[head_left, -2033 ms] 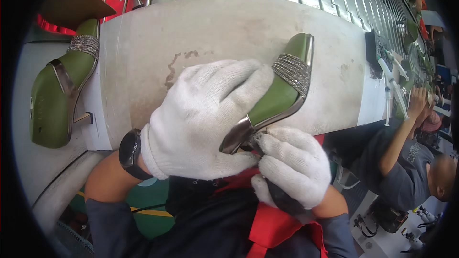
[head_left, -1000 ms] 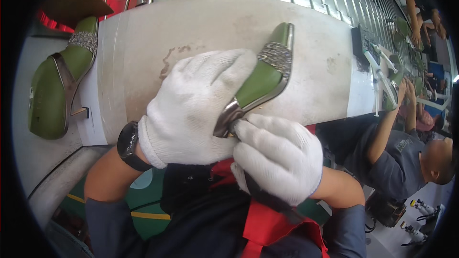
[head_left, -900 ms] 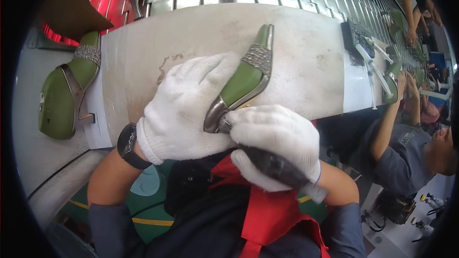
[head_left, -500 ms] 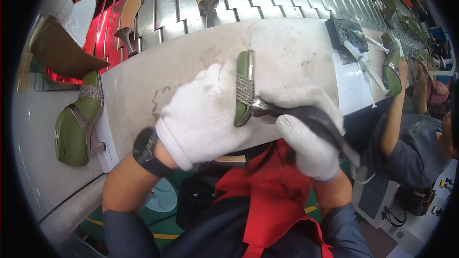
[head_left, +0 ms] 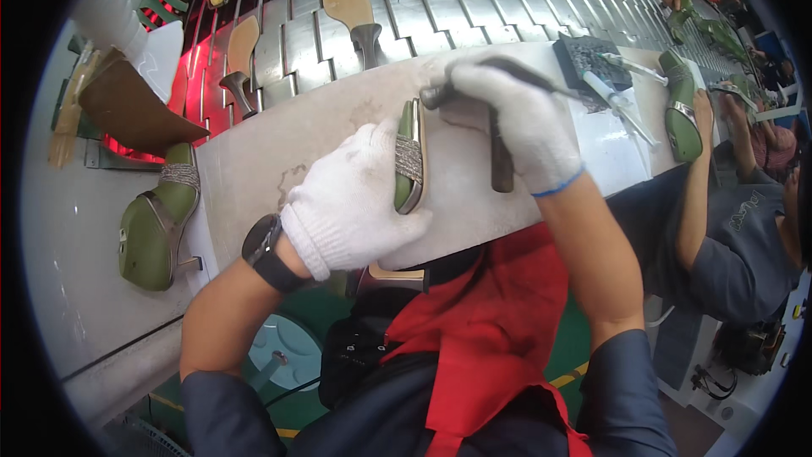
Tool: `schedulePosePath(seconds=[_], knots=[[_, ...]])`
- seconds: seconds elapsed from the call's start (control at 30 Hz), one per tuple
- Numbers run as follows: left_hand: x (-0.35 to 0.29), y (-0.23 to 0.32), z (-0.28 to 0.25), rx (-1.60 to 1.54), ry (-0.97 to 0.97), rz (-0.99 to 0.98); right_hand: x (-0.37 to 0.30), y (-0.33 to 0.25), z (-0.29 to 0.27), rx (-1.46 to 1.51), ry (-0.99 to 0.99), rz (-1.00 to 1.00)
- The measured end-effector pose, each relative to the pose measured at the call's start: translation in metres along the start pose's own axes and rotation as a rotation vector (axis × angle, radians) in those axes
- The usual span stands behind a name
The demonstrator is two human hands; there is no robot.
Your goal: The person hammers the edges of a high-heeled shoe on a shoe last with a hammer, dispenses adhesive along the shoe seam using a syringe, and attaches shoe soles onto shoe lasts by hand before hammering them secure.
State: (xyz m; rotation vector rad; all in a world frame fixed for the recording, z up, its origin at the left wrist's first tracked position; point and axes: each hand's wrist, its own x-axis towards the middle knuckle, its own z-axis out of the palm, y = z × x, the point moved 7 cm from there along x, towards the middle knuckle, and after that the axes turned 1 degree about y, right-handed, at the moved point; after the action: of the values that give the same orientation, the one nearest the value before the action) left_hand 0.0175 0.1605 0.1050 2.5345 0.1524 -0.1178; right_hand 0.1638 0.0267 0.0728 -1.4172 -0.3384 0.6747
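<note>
I'm gripping the green shoe (head_left: 409,156) on edge in my left hand (head_left: 355,203), right hand (head_left: 507,114) clutching a hammer (head_left: 499,148) raised beside it, hammering seemingly mid-way, second shoe (head_left: 156,224) waiting.

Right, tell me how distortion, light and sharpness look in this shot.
Head view: fisheye bends the table edge and conveyor slats, with black corners; red glow at upper left; left hand, green shoe and right hand are fairly sharp.
</note>
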Motion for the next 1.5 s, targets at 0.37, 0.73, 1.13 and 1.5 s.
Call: schedulePosePath(seconds=[0.37, 0.73, 1.13, 1.5], knots=[[-0.060, 0.045, -0.088, -0.541, 0.635, 0.561, -0.095, 0.019, -0.016, 0.059, 0.112, -0.087], [-0.055, 0.083, -0.047, -0.476, 0.801, 0.620, -0.201, -0.122, 0.051, -0.369, -0.164, -0.876], [-0.085, 0.087, -0.028, -0.435, 0.834, 0.702, -0.176, -0.152, 0.047, -0.441, -0.284, -0.454], [-0.122, 0.005, 0.076, 0.239, 0.901, 0.497, -0.200, 0.045, 0.041, 0.145, 0.009, 0.007]])
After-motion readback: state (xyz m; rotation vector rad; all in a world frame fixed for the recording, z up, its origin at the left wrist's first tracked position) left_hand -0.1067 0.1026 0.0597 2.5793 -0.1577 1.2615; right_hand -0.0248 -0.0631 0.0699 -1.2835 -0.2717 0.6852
